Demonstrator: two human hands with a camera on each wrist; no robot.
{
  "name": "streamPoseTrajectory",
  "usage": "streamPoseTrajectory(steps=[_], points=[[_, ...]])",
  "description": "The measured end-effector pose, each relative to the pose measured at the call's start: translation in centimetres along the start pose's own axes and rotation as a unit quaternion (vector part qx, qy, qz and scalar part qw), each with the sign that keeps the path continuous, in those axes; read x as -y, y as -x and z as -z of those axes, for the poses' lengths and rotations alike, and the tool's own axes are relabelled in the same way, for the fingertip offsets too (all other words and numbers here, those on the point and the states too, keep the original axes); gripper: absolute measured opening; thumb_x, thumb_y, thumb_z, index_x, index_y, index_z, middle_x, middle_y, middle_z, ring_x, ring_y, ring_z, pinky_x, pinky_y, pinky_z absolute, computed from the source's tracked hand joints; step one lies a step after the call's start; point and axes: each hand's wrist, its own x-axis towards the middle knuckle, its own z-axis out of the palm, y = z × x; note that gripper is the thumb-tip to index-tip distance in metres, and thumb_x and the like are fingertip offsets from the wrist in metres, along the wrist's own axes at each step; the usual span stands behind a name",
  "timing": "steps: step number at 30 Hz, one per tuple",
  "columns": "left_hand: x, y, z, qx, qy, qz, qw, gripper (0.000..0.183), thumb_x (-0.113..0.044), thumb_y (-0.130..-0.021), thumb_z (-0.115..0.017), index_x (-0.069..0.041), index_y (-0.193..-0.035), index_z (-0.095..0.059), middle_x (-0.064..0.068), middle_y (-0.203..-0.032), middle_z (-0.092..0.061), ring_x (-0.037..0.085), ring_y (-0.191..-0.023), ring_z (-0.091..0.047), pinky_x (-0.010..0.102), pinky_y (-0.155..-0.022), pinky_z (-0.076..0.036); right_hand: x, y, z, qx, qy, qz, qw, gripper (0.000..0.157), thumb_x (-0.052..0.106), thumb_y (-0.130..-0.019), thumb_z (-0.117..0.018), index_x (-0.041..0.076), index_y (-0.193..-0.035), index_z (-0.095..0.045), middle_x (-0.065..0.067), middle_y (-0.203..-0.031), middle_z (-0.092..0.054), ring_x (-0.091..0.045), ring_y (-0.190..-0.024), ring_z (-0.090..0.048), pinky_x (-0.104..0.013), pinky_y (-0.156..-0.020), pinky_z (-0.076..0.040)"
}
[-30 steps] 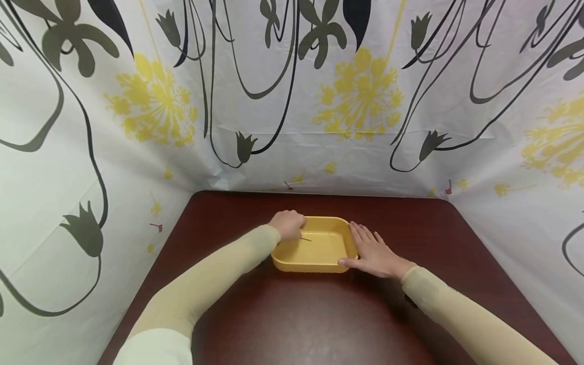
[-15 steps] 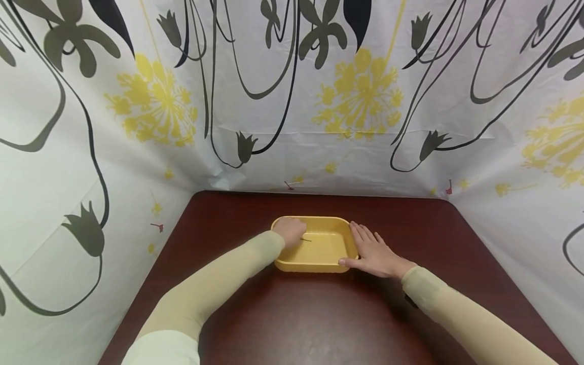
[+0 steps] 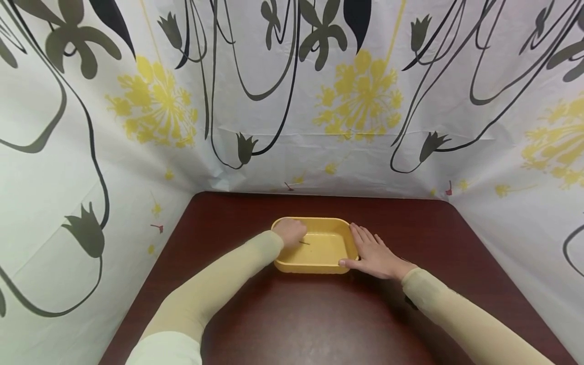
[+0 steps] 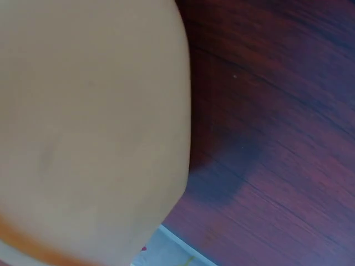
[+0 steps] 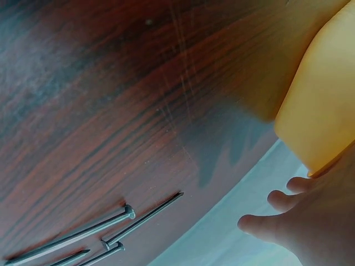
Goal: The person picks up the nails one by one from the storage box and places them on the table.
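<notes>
The yellow tray (image 3: 319, 268) is set in the middle of the desk (image 3: 301, 314), and a thin dark piece (image 3: 304, 243) can be seen inside it. The left hand (image 3: 290, 231) is curled over the tray's left part, though whether anything is gripped cannot be told; the right hand (image 3: 373, 255) is laid, fingers straight, against the right end. Nails (image 5: 77, 233) are scattered on the desk nearby.

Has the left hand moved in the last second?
Yes: the left hand has shifted slightly down the head view, away from the table's far edge.
</notes>
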Motion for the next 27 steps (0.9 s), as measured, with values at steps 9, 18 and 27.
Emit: streamPoseTrajectory(steps=[9, 18, 27], points=[[-0.23, -0.2, 0.22, 0.028, 0.009, -0.001, 0.9996, 0.022, -0.013, -0.086, -0.068, -0.022, -0.069, -0.057, -0.005, -0.074, -0.06, 0.014, -0.067, -0.058, 0.035, -0.059, -0.051, 0.04, 0.13, -0.07, 0.0, -0.01, -0.005, 1.0, 0.117, 0.083, -0.085, -0.048, 0.006, -0.162, -0.005, -0.011, -0.168, -0.008, -0.035, -0.152, -0.012, -0.067, -0.114, -0.014], [0.33, -0.54, -0.22, 0.044, 0.043, -0.027, 0.9977, 0.027, -0.011, -0.075, -0.073, -0.021, -0.065, -0.05, -0.006, -0.066, -0.05, 0.012, -0.062, -0.046, 0.03, -0.053, -0.043, -0.07, 0.12, -0.33, 0.001, -0.014, -0.005, 1.0, 0.116, 0.081, -0.085, -0.05, 0.008, -0.162, -0.003, -0.012, -0.168, -0.008, -0.037, -0.152, -0.012, -0.068, -0.113, -0.014], [0.68, -0.49, 0.01, 0.051, 0.057, -0.031, 0.9966, 0.032, -0.01, -0.073, -0.074, -0.02, -0.063, -0.045, -0.006, -0.062, -0.042, 0.011, -0.058, -0.04, 0.028, -0.052, -0.039, -0.07, 0.18, -0.36, -0.002, -0.017, -0.006, 1.0, 0.117, 0.082, -0.085, -0.049, 0.008, -0.162, -0.003, -0.013, -0.168, -0.009, -0.038, -0.151, -0.013, -0.068, -0.113, -0.015]])
